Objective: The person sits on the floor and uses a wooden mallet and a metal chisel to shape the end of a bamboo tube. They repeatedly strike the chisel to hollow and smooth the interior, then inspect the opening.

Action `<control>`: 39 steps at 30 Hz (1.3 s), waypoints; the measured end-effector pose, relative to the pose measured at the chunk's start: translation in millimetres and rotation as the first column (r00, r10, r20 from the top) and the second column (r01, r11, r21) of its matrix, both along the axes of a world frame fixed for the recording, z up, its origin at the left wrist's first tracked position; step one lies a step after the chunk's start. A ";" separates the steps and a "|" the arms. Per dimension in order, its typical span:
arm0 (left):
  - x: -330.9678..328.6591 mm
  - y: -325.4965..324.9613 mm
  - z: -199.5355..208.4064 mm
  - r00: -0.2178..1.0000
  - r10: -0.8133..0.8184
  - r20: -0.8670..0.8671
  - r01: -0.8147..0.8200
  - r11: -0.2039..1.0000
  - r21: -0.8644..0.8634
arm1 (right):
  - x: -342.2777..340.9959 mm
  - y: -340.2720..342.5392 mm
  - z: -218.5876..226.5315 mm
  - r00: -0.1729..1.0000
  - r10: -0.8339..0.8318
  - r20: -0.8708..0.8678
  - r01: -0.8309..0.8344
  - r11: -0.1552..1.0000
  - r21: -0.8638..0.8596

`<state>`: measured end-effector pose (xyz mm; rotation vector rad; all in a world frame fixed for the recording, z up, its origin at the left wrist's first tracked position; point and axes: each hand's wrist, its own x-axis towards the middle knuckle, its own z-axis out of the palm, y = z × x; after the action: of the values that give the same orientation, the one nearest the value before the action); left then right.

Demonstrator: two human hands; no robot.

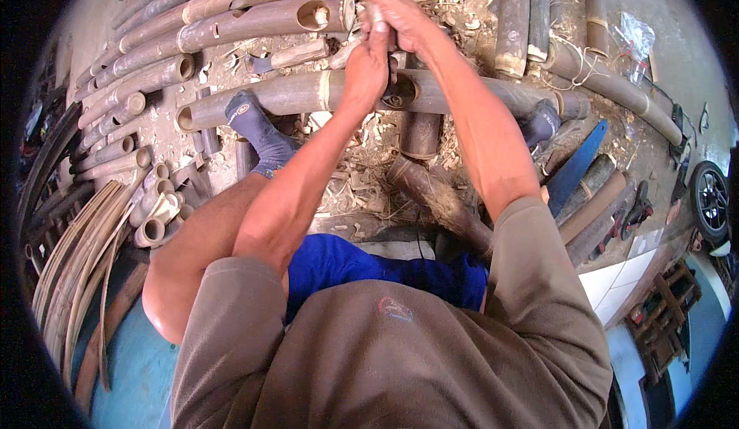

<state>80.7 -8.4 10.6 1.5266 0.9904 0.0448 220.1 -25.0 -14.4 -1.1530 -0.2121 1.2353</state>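
Observation:
A long bamboo pole [289, 94] lies across in front of me, with a dark hole [400, 90] cut in its upper side. My socked feet, the left one [262, 132] and the right one [542, 123], rest on the pole on either side of that hole. Above the hole my two hands meet. My left hand [368, 67] is closed, thumb pointing up. Against its top presses my right hand [399, 19], fingers bent over. A narrow dark piece shows below the hands near the hole; the hands hide what they grip, so its kind cannot be made out.
Several bamboo poles [239, 25] lie at the far left, one with an oval cut-out. Split bamboo strips [73, 267] are stacked at the left. A blue saw blade [576, 169] leans at the right among short bamboo pieces. Shavings [354, 190] litter the floor; a wheel [710, 202] stands far right.

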 end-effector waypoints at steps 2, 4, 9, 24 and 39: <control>-12.3 -15.2 5.3 0.977 0.199 0.076 -0.200 0.980 0.009 | -14.4 17.3 10.2 0.981 0.193 0.035 -0.195 0.979 0.059; -36.4 -21.6 -17.7 0.944 0.311 0.111 -0.312 0.950 -0.006 | -41.7 34.8 19.8 0.921 0.382 0.082 -0.386 0.922 0.042; -53.3 -85.5 -34.8 0.459 0.846 0.271 -0.805 0.526 -0.276 | -114.2 38.6 9.4 0.428 0.635 0.643 -0.722 0.668 -0.180; 52.1 8.6 102.7 0.679 -0.733 -0.035 0.707 0.640 0.302 | -110.2 -199.8 91.6 0.368 0.498 0.785 0.305 0.733 -0.608; -49.0 25.6 -19.7 0.627 -0.726 -0.284 0.655 0.293 0.696 | -271.5 -85.9 -24.9 0.594 -0.652 0.471 0.802 0.528 -0.280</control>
<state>31.7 17.2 -9.1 2.6379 0.0708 -0.1181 -51.4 -111.0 -39.3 -1.6305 0.3681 0.3023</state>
